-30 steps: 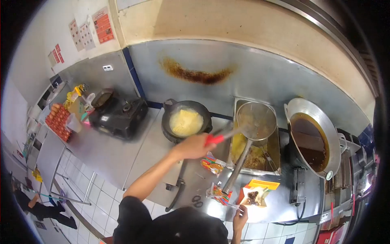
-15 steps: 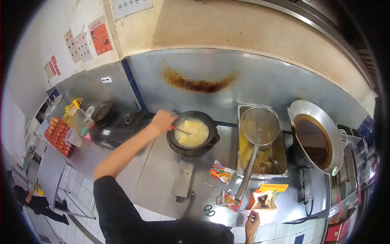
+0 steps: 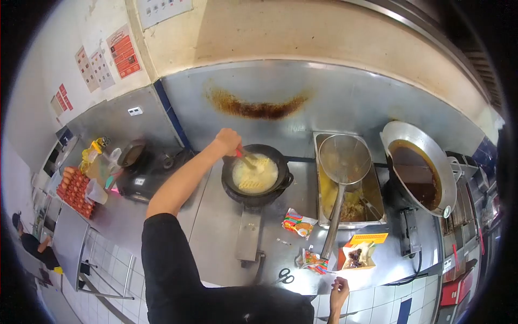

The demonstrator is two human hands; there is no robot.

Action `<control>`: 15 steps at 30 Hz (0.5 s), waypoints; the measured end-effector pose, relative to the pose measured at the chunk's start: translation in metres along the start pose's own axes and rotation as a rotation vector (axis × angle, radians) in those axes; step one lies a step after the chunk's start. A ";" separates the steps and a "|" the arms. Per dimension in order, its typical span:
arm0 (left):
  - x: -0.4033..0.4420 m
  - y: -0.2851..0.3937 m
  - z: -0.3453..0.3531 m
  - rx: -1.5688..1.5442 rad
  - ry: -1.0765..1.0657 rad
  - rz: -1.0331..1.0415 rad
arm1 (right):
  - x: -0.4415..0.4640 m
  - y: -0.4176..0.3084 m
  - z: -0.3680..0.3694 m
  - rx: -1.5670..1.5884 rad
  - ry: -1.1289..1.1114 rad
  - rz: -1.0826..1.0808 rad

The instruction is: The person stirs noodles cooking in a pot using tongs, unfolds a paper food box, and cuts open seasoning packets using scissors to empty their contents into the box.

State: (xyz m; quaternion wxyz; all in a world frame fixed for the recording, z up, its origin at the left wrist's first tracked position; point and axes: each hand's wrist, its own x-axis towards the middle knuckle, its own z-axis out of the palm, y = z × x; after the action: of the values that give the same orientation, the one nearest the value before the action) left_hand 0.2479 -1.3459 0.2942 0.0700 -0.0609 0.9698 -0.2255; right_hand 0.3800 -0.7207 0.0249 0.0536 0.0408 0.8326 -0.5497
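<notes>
My left hand [image 3: 230, 141] is closed round the red handle of a cooking utensil [image 3: 246, 162]. Its grey lower part reaches into a dark wok [image 3: 229, 186], and its tip is hard to make out. Pale yellow noodles [image 3: 252, 183] lie in cloudy liquid there. Low on the right, my right hand [image 3: 339, 293] is at the counter's front edge with its fingers curled. Whether a small whitish thing is pinched in them is unclear. Near that hand are a torn noodle packet [image 3: 314, 261] and an open carton [image 3: 360, 257] with dark pieces inside.
Scissors [image 3: 284, 276] and another noodle packet [image 3: 298, 223] lie on the steel counter. A long-handled strainer [image 3: 345, 159] rests over a fryer tray [image 3: 380, 218]. A large pan of brown liquid [image 3: 414, 175] stands right, egg trays [image 3: 75, 193] left. Another person [image 3: 40, 249] is far left.
My left hand has moved up and slightly right, and the utensil now stands steeper in the wok. My right hand stays by the counter edge. The camera view has shifted slightly.
</notes>
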 end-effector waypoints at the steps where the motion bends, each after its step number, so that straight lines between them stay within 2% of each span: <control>1: -0.001 0.004 -0.002 0.010 -0.004 -0.008 | 0.003 0.004 0.001 0.007 0.012 -0.041; 7: -0.017 0.032 -0.011 -0.030 0.059 -0.082 | 0.014 -0.010 -0.010 0.001 0.040 -0.041; 15: -0.029 0.038 0.003 -0.036 0.100 -0.037 | 0.025 -0.003 -0.011 0.015 0.031 -0.008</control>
State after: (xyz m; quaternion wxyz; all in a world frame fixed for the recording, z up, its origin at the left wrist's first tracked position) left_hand 0.2739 -1.3094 0.2780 0.0163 -0.0687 0.9748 -0.2118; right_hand 0.3547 -0.7119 0.0288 0.0380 0.0462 0.8293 -0.5557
